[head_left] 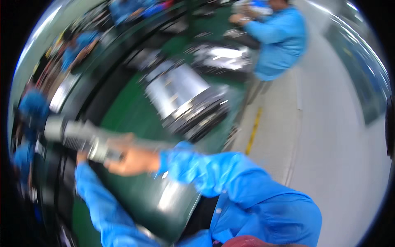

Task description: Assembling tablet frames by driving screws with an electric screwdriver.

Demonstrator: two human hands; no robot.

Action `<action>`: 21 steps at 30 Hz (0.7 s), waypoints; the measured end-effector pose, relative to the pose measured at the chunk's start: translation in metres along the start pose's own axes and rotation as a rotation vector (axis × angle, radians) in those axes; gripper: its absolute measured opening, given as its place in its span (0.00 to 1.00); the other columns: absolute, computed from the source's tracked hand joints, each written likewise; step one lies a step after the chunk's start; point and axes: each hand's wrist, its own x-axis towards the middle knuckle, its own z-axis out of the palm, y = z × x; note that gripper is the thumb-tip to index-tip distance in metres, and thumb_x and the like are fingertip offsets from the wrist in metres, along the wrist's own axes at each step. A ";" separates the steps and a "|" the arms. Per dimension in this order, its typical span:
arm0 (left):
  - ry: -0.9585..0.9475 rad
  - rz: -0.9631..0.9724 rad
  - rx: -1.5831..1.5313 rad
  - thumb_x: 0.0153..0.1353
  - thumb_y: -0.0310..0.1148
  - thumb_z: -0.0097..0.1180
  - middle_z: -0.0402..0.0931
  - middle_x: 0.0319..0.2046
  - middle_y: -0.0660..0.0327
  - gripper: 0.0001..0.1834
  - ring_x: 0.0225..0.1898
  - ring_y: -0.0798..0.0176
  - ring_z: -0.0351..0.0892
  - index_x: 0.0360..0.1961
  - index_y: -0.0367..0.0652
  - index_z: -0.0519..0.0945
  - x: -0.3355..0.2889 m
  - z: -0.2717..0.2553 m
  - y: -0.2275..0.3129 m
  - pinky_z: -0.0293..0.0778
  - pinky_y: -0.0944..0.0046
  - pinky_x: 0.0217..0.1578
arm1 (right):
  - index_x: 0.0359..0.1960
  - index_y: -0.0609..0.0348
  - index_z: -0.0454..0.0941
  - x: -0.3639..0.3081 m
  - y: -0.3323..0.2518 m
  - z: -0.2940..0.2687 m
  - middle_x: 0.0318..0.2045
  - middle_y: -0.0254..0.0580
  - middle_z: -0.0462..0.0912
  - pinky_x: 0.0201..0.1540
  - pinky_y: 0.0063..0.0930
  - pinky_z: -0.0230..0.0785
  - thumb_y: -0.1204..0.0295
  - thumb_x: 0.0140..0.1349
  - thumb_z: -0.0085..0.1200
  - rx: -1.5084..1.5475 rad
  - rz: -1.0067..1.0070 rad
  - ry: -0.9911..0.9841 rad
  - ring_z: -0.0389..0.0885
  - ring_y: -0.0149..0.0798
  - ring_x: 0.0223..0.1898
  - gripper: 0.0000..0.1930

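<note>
A long grey-white part (88,133), smeared by motion, is lifted over the left side of the green work surface. Its exact kind is too blurred to make out. My right hand (131,159) closes around its near right end, by a pale block with a dark patch. Below the middle of the part is my left hand (82,157), mostly hidden behind it, and its fingers do not show clearly. Beyond my hands lies a stack of silver, flat metal assemblies (181,92) with dark edges.
The green bench (123,103) runs away from me, with more silver assemblies (224,57) farther along. A co-worker in blue (279,39) sits at its far right side. Other people in blue (78,49) work across a dark rail on the left. A pale floor (329,136) lies right.
</note>
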 end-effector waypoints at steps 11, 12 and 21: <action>0.216 -0.410 -1.045 0.62 0.59 0.55 0.77 0.51 0.38 0.40 0.51 0.49 0.78 0.50 0.22 0.76 -0.005 -0.004 0.131 0.72 0.52 0.54 | 0.54 0.58 0.74 -0.002 0.005 -0.023 0.40 0.51 0.81 0.53 0.41 0.66 0.66 0.60 0.57 0.190 0.309 -0.203 0.77 0.55 0.45 0.20; 0.262 -0.374 -0.963 0.64 0.57 0.55 0.77 0.51 0.41 0.38 0.49 0.52 0.78 0.50 0.22 0.75 -0.021 -0.013 0.126 0.73 0.54 0.53 | 0.54 0.60 0.74 -0.005 0.003 -0.017 0.39 0.54 0.81 0.50 0.41 0.68 0.68 0.59 0.57 0.200 0.316 -0.122 0.79 0.54 0.42 0.21; 0.225 -0.279 -1.128 0.72 0.42 0.51 0.80 0.46 0.57 0.21 0.48 0.64 0.76 0.52 0.33 0.79 -0.329 -0.110 0.211 0.70 0.64 0.52 | 0.25 0.63 0.78 0.030 -0.020 -0.060 0.17 0.34 0.77 0.20 0.23 0.64 0.77 0.61 0.57 0.612 0.294 0.285 0.74 0.24 0.19 0.07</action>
